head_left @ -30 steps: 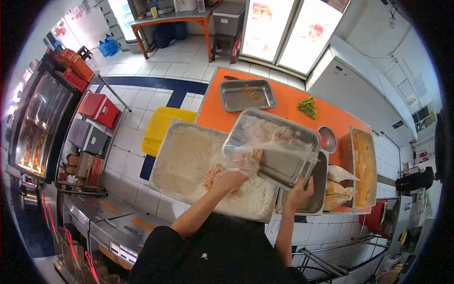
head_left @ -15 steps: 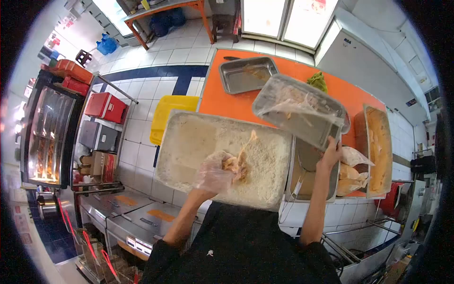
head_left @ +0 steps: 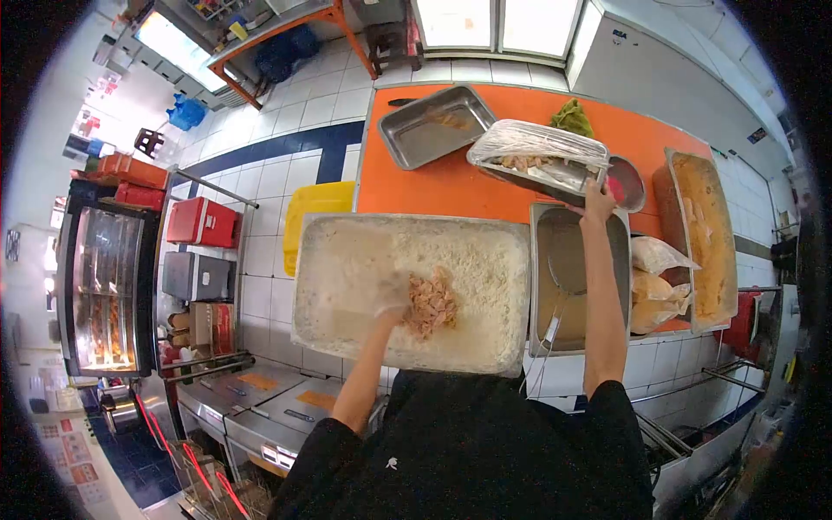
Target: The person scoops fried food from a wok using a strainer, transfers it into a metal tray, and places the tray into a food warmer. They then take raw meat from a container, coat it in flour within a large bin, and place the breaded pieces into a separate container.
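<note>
A large metal tray [head_left: 302, 329] of pale flour [head_left: 485, 260] lies in front of me. A heap of raw chicken pieces [head_left: 432, 303] rests on the flour near the tray's middle. My left hand [head_left: 392, 299], in a clear plastic glove, is low over the flour just left of the heap; its fingers are smeared by motion. Above the orange table, my right hand [head_left: 598, 201] grips the near right end of a steel pan [head_left: 555, 182]. Cling film [head_left: 546, 139] covers part of this tilted pan, and some chicken pieces show inside it.
A pan of cloudy liquid with a wire-handled basket [head_left: 568, 260] adjoins the flour tray. On the orange table [head_left: 416, 195] are another steel pan [head_left: 407, 147], a green cloth [head_left: 572, 118], a round bowl [head_left: 633, 182], filled bags [head_left: 659, 290] and a long orange-crusted container [head_left: 680, 217].
The chicken that was near my left hand now lies as a broader heap on the flour. My right hand has moved the pan up and away, and its tilt has changed.
</note>
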Action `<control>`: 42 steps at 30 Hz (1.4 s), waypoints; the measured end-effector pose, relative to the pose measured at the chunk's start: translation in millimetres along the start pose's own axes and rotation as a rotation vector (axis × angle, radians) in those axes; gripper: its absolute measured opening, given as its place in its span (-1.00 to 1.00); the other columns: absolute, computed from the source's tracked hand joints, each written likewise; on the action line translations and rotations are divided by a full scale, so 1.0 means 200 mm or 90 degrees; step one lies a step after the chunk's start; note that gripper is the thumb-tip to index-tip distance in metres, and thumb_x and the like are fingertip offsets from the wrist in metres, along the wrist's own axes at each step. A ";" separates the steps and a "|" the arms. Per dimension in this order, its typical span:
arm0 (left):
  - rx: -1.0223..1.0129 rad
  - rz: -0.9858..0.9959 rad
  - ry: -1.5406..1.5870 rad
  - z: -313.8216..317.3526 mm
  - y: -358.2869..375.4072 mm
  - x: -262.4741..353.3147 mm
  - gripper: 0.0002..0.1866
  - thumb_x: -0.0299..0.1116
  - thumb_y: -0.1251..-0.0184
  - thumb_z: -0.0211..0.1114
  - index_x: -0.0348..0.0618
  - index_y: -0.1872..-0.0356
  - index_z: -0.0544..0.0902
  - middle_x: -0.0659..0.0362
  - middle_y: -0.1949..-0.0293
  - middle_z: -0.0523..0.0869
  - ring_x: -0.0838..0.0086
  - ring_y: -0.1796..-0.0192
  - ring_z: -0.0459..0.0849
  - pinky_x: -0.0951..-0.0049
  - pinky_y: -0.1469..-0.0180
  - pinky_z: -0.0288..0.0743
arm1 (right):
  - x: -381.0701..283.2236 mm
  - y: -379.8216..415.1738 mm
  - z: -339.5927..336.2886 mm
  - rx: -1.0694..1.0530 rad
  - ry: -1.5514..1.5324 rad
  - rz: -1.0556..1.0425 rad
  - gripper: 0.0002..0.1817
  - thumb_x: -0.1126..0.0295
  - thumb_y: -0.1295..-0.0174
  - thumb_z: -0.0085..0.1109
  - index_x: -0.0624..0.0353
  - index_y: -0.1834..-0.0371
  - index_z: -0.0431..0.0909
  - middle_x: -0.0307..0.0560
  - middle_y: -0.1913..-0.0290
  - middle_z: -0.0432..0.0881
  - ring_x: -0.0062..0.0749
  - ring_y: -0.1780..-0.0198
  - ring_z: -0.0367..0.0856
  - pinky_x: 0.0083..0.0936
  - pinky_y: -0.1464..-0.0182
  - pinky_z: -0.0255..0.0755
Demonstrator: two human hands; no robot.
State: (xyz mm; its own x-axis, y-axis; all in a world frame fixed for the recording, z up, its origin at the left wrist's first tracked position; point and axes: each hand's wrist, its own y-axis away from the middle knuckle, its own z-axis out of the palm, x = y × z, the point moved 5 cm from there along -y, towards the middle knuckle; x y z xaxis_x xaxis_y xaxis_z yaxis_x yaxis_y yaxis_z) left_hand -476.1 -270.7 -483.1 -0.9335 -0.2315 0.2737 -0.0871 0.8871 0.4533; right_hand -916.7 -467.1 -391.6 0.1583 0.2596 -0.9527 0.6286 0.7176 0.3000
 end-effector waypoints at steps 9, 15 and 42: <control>-0.070 0.379 -0.023 -0.16 0.05 0.39 -0.51 -0.01 -0.24 0.11 0.12 -0.18 0.46 -0.08 -0.01 0.58 -0.03 -0.07 0.52 0.09 -0.06 0.42 | 0.24 -0.40 -0.02 0.085 0.197 -0.089 -0.53 0.22 -0.13 0.18 0.18 -0.10 0.49 0.06 0.05 0.56 -0.04 0.11 0.61 -0.15 0.31 0.67; 0.164 0.214 0.017 0.26 -0.47 0.28 -0.51 -0.06 -0.12 0.21 -0.03 -0.07 0.56 -0.10 0.06 0.60 0.01 -0.04 0.53 0.14 -0.04 0.43 | -0.18 -0.02 -0.07 0.155 0.371 -0.205 -0.58 0.08 -0.03 0.21 0.15 0.17 0.65 0.10 0.26 0.68 0.03 0.15 0.62 -0.18 0.06 0.41; -0.062 0.716 0.147 -0.15 0.25 0.61 -0.82 -0.26 -0.08 0.20 -0.11 0.37 0.64 -0.02 0.48 0.64 0.10 0.43 0.62 0.16 0.35 0.47 | -0.22 0.80 -0.35 -0.165 0.032 -0.178 -0.77 0.31 -0.28 0.08 0.29 0.22 0.57 -0.13 0.30 0.66 -0.51 0.26 0.63 -0.60 0.18 0.46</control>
State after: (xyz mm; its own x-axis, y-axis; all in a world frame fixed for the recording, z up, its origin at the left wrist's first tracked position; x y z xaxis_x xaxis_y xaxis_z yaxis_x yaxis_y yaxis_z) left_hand -584.2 -266.4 -401.6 -0.3803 0.5944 0.7086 0.7908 0.6062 -0.0841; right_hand -877.2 -318.4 -297.3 -0.0336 0.0565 -0.9978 0.4272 0.9034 0.0368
